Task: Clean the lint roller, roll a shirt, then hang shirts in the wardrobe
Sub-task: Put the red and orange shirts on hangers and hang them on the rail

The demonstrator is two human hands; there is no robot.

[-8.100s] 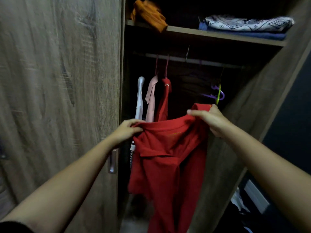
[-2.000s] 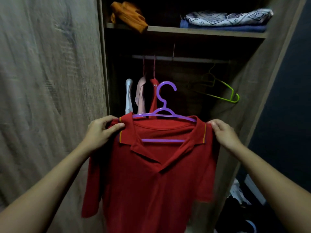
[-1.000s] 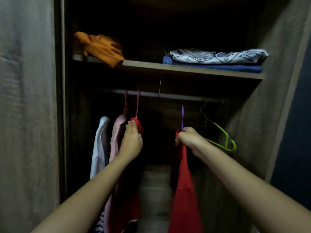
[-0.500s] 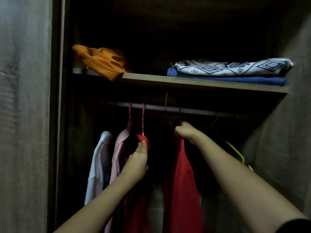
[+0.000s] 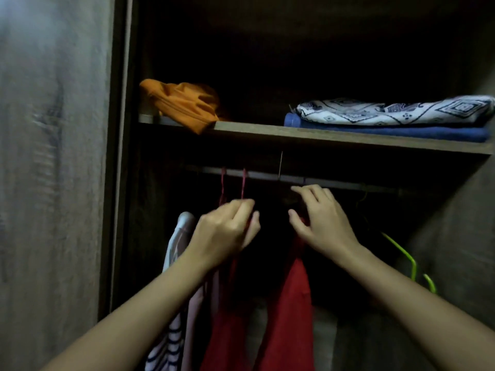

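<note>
The red polo shirt [image 5: 290, 303] hangs edge-on from the wardrobe rail [image 5: 348, 184] on its purple hanger, whose hook [image 5: 304, 180] just shows over the rail. My right hand [image 5: 321, 220] is at the top of this shirt with fingers spread, thumb against the red collar. My left hand [image 5: 227, 231], fingers curled, holds the top of another red garment [image 5: 227, 330] hung further left on a red hanger [image 5: 243, 183]. A pink shirt [image 5: 195, 303] and a white striped shirt [image 5: 174, 263] hang at the far left. No lint roller is in sight.
The wooden wardrobe door [image 5: 53, 183] stands at the left. Above the rail, a shelf [image 5: 267, 131] carries an orange garment [image 5: 184, 103] and folded blue and patterned white cloths [image 5: 396, 116]. A green hanger [image 5: 401, 255] dangles at the right, with dark free rail beside it.
The red polo went onto the purple hanger and then up onto the rail. In the last half second my right fist has spread its fingers and my left hand has curled onto the neighbouring red garment.
</note>
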